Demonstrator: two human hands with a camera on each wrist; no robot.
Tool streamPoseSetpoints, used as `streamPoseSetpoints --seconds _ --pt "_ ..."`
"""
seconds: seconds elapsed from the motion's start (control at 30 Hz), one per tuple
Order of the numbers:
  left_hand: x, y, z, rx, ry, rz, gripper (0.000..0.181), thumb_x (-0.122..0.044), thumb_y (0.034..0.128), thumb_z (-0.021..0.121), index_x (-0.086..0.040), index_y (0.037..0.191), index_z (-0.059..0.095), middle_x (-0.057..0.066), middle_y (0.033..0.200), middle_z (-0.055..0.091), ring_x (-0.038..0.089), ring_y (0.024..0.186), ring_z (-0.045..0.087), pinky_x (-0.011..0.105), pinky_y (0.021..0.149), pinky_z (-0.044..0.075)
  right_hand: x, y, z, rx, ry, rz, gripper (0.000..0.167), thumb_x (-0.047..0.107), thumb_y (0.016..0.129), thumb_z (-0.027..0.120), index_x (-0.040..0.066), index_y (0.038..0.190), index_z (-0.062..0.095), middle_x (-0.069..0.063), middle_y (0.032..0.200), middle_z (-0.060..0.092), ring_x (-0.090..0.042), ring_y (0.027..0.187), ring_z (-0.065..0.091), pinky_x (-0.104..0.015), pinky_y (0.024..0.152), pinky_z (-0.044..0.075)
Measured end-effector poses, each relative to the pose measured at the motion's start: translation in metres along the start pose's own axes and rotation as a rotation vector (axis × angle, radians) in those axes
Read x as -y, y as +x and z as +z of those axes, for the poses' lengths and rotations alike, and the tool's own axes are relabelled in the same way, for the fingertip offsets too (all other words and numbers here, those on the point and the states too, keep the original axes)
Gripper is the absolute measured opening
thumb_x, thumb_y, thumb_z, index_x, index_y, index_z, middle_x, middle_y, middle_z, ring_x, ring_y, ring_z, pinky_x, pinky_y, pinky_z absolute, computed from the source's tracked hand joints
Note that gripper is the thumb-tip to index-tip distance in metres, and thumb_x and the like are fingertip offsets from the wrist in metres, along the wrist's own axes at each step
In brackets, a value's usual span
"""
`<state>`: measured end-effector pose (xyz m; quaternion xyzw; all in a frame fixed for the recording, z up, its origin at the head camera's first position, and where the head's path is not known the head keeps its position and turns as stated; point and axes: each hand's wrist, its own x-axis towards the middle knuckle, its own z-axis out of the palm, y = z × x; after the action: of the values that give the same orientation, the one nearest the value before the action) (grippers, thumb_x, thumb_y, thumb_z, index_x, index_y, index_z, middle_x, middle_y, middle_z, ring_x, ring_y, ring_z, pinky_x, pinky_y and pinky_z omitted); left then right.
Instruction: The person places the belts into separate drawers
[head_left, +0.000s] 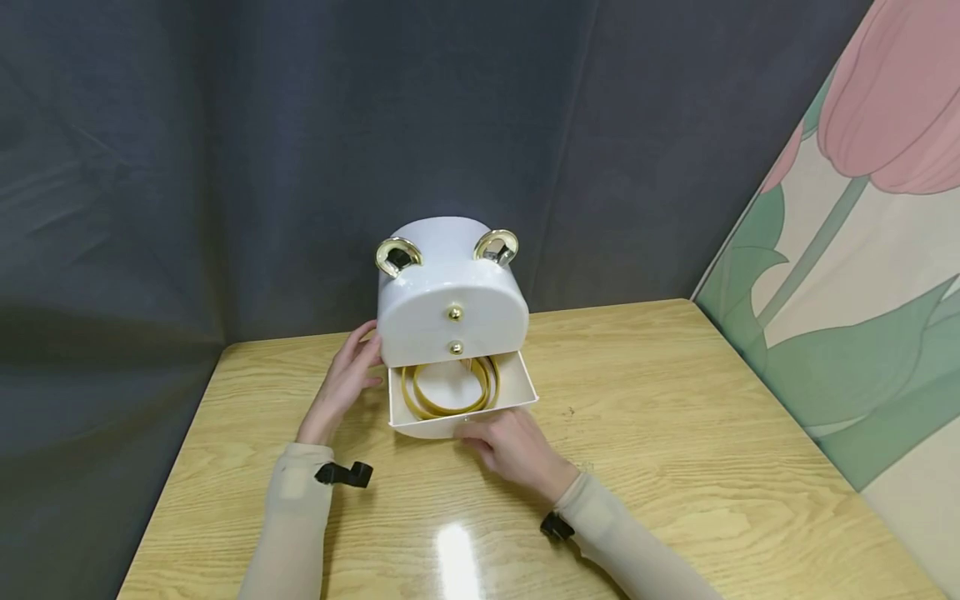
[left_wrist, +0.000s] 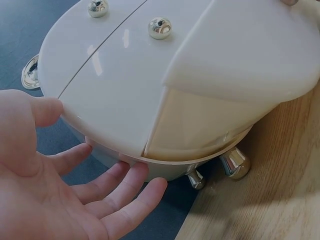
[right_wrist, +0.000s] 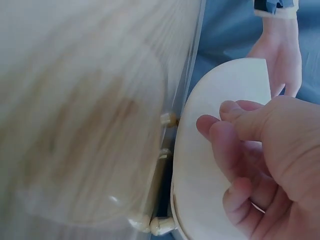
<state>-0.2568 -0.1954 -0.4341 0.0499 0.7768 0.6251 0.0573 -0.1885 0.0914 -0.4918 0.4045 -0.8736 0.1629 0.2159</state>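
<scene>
A white, round-fronted jewelry box (head_left: 453, 325) with gold knobs and two gold ear-like rings stands near the back of the table. Its lowest drawer (head_left: 522, 385) is pulled out, with coiled yellow bands (head_left: 489, 385) inside. At the drawer front, my right hand (head_left: 517, 450) has its thumb and fingers curled in a pinch where the knob sits; the fingers hide that knob. In the right wrist view the drawer front (right_wrist: 200, 170) lies just behind the fingertips. My left hand (left_wrist: 55, 185) rests its loosely spread fingertips against the box's left side.
The box stands on short gold legs (left_wrist: 235, 162) on a wooden table (head_left: 660, 433). A dark curtain (head_left: 337, 150) hangs close behind it. To the right is a panel with a tulip pattern (head_left: 847, 292). Black straps circle both wrists.
</scene>
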Motion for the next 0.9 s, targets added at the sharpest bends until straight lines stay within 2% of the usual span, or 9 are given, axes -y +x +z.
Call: streamPoseSetpoints --seconds 0.23,0.53,0.9 --pt "0.000 -0.001 0.000 0.008 -0.004 0.005 0.063 -0.043 0.1165 0.036 -0.015 0.171 0.023 0.027 0.163 0.042 0.046 0.142 0.051 0.063 0.113 0.049 -0.004 0.004 -0.001 0.032 0.027 0.037 0.012 0.015 0.092 0.084 0.021 0.102 0.085 0.009 0.098 0.082 -0.009 0.085 0.077 -0.030 0.073 0.062" --pt "-0.001 -0.001 0.001 0.016 0.001 0.001 0.064 -0.046 0.1161 0.037 -0.017 0.171 0.022 0.025 0.164 0.042 0.045 0.143 0.051 0.064 0.114 0.048 -0.010 0.012 0.001 0.018 0.043 0.094 0.015 0.011 0.089 0.086 0.020 0.101 0.085 0.008 0.099 0.083 -0.012 0.088 0.078 -0.032 0.076 0.063" --pt "-0.001 -0.003 -0.001 0.021 -0.002 0.000 0.065 -0.048 0.1157 0.037 -0.018 0.172 0.021 0.024 0.165 0.041 0.044 0.144 0.050 0.064 0.115 0.046 -0.014 0.024 0.006 0.008 0.047 0.148 0.018 0.009 0.091 0.084 0.022 0.103 0.086 0.009 0.101 0.083 -0.012 0.089 0.079 -0.032 0.074 0.063"
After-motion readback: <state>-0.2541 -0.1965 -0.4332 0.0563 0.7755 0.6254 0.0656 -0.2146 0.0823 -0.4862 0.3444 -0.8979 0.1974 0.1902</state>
